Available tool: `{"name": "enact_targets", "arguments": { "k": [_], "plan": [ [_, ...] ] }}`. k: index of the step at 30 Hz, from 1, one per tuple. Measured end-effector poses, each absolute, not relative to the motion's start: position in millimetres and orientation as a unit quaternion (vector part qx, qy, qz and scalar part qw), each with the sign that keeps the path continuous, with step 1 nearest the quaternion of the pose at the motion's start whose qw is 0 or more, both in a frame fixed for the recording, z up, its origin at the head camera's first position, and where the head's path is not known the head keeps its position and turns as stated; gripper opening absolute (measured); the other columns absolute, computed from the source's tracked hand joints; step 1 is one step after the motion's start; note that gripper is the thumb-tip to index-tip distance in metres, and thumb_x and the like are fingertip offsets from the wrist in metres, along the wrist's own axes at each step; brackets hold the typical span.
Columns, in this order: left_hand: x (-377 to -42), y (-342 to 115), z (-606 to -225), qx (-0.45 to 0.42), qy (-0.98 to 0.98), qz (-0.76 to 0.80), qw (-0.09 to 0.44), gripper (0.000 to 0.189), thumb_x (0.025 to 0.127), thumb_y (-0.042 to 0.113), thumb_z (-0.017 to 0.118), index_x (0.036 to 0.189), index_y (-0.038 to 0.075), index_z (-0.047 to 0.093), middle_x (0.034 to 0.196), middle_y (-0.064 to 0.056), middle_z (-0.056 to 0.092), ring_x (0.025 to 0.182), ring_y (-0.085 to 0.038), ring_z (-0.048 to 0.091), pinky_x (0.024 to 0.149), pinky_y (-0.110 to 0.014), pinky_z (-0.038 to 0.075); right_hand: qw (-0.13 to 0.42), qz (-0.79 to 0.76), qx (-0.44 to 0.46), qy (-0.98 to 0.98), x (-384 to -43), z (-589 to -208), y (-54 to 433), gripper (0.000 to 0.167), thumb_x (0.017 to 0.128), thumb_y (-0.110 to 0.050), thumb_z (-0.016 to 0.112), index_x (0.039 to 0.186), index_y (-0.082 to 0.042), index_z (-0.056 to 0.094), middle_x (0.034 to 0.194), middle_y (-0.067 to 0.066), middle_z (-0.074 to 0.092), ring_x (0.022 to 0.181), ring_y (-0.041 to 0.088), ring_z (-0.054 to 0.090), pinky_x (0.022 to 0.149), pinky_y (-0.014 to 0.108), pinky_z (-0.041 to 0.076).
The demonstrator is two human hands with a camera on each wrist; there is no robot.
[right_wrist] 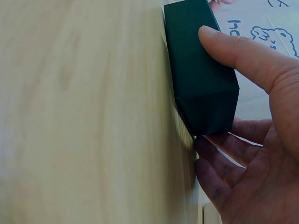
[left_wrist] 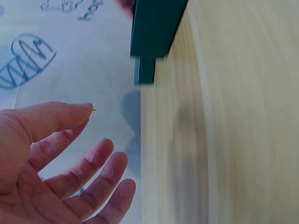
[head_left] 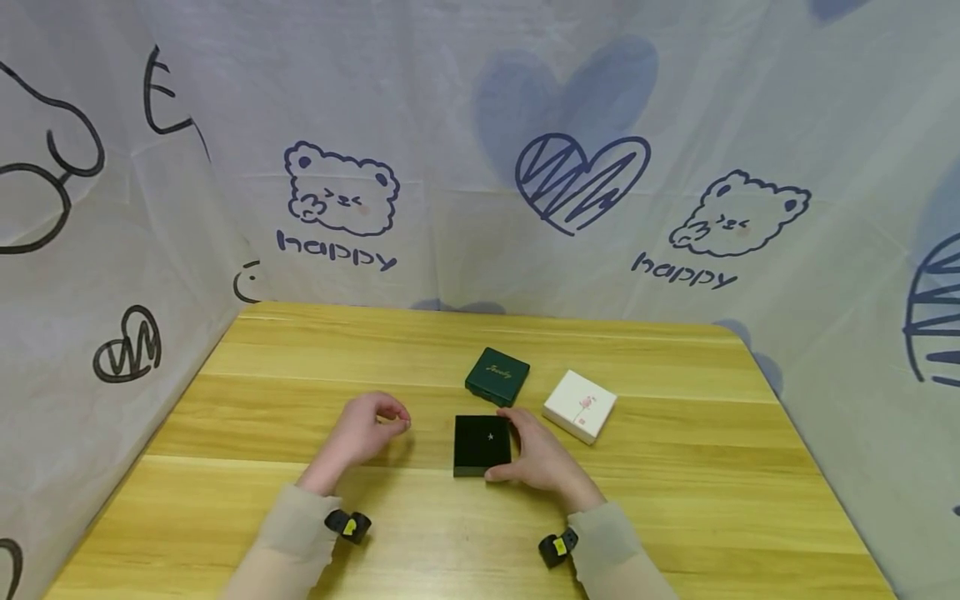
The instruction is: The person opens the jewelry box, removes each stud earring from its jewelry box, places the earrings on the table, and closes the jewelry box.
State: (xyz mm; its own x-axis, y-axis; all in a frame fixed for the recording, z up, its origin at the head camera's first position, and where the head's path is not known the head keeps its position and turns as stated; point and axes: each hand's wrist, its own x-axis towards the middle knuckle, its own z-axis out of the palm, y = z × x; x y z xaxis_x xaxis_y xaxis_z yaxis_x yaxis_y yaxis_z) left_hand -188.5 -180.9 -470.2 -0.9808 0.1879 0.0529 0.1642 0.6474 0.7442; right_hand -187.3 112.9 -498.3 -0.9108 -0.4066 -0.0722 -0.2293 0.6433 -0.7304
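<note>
Standing on the desk [head_left: 262,417], one open green box [head_left: 471,458] with a black insert bears one star-shaped piece [head_left: 491,437]; the right hand [head_left: 542,457] grips the box's right side, thumb near, fingers far, while the left hand [head_left: 367,429], to its left, pinches one tiny pale item [left_wrist: 94,108] at thumb and fingertip. Beyond lie one green lid-like square [head_left: 497,377], gold script apparently "Jewelry", and one white flower-printed box [head_left: 579,406]; "happy" appears twice on the backdrop [head_left: 457,208].

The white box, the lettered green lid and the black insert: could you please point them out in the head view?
White box [head_left: 576,400]: head view, on its top face.
Lettered green lid [head_left: 497,374]: head view, on its top face.
Black insert [head_left: 477,445]: head view, on its upper surface.
</note>
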Motion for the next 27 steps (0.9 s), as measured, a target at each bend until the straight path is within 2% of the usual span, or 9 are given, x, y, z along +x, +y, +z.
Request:
{"name": "enact_targets", "arguments": {
  "k": [8,21,27],
  "plan": [
    [-190,-220,-471,0.062,0.918,0.391,-0.003,0.005,0.091,0.01,0.069,0.089,0.007,0.072,0.098,-0.009,0.069,0.093,-0.029,0.063,0.079,-0.048,0.05,0.114,-0.379,-0.177,0.901,-186,-498,113,0.098,0.07,-0.033,0.09,0.149,-0.007,0.038,0.149,0.017,0.038,0.134,0.036,0.039,0.107,0.052,0.033],
    [-200,-270,-476,-0.002,0.941,0.337,0.007,0.01,0.091,0.009,0.067,0.091,0.001,0.072,0.09,-0.014,0.068,0.081,-0.027,0.061,0.07,-0.042,0.048,0.114,-0.377,-0.177,0.902,-185,-496,113,0.097,0.071,-0.034,0.089,0.149,-0.008,0.039,0.15,0.016,0.038,0.134,0.035,0.039,0.107,0.052,0.033],
    [-203,-284,-477,-0.016,0.945,0.326,0.02,0.011,0.091,0.009,0.067,0.092,-0.002,0.07,0.095,-0.018,0.068,0.086,-0.031,0.06,0.077,-0.048,0.047,0.118,-0.376,-0.178,0.902,-186,-495,112,0.097,0.071,-0.034,0.089,0.149,-0.008,0.038,0.15,0.016,0.038,0.134,0.035,0.039,0.107,0.052,0.033]
  ]
}}
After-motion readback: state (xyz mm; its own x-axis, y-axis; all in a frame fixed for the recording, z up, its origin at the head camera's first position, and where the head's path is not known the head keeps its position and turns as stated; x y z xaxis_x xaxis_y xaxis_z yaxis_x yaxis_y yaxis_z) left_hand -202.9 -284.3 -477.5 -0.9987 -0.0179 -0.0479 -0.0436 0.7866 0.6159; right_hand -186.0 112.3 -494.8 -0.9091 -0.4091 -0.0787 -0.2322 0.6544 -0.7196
